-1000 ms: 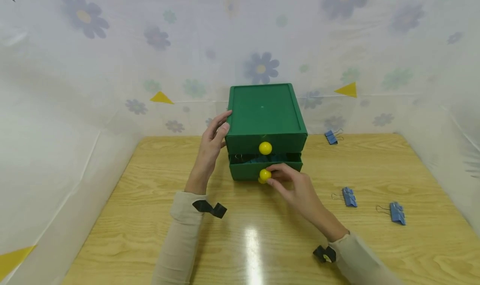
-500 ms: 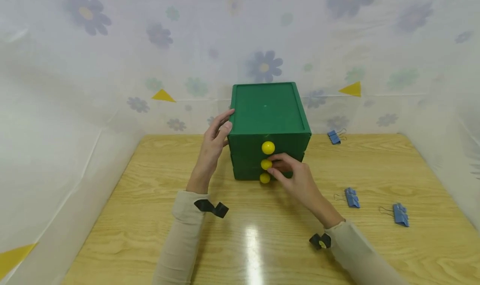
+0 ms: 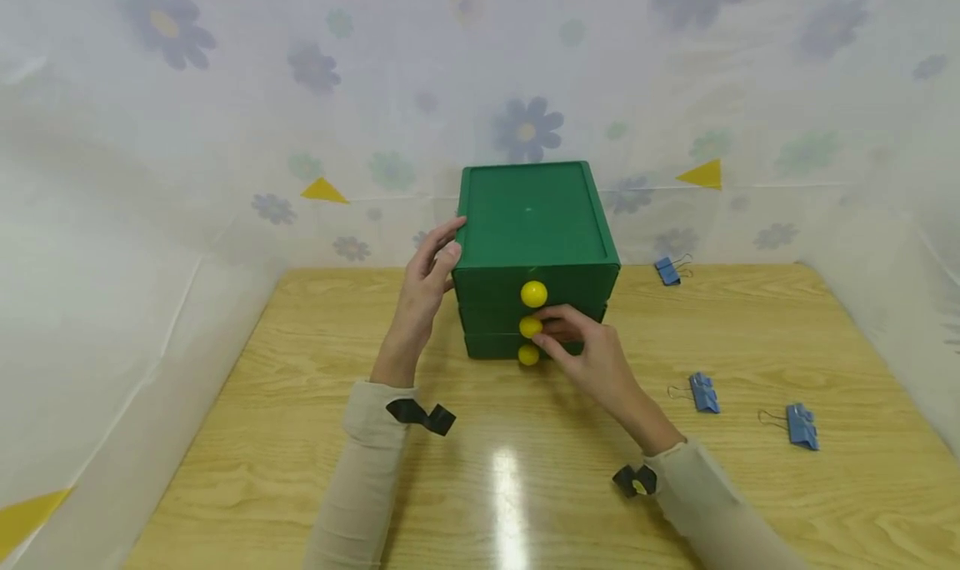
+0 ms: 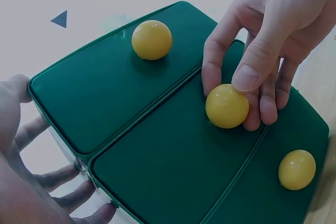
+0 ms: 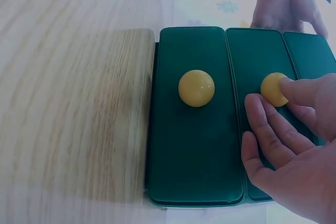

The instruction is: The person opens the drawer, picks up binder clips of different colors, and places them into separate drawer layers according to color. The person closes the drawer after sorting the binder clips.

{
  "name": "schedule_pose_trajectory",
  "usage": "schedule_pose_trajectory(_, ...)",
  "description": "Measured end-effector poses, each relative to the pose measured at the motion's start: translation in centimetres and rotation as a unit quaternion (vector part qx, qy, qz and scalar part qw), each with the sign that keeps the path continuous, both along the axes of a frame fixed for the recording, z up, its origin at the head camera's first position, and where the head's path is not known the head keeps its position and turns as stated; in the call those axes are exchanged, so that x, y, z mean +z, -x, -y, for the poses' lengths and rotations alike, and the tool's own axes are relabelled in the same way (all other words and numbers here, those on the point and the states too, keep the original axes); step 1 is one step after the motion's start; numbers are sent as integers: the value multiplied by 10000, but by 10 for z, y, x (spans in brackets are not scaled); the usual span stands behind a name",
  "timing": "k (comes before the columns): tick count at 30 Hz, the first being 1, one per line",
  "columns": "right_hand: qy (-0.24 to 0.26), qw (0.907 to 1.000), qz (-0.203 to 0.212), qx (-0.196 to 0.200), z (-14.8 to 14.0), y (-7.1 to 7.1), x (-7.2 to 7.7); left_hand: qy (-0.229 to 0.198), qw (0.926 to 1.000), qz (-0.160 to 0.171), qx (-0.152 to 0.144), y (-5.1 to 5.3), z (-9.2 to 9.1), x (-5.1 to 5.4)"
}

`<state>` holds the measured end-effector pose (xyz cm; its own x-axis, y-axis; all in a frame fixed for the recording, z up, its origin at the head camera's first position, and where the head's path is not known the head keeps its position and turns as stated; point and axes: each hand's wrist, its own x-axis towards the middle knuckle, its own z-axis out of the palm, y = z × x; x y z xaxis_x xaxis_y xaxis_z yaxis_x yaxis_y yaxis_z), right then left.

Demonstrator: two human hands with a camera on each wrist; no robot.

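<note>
Green plastic three-drawer box (image 3: pixel 534 228) on a wood-grained table (image 3: pixel 270 437).
Its round yellow middle knob (image 3: pixel 530 327) is pinched by the right hand (image 3: pixel 597 362); its left side is touched by the loosely spread left hand (image 3: pixel 422 293).

beige sleeves (image 3: pixel 367 478) — black wrist pieces (image 3: pixel 406 410)

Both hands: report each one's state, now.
Left hand: open, touching the side of the green drawer box.
Right hand: closed, pinching the middle yellow knob.
</note>
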<state>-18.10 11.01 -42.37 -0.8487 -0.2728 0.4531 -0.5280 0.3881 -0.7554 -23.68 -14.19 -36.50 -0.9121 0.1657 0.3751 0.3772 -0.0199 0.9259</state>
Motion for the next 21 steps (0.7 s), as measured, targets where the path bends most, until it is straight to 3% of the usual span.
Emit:
schedule_pose_trajectory(11, 178, 9998, 105, -52, -5, -5, -8, 10, 10000, -20, -11, 0, 0, 0)
schedule_pose_trajectory(21, -636, 9961, 600, 80, -5, -3, -25, 3, 10000, -2, -5, 0, 0, -1)
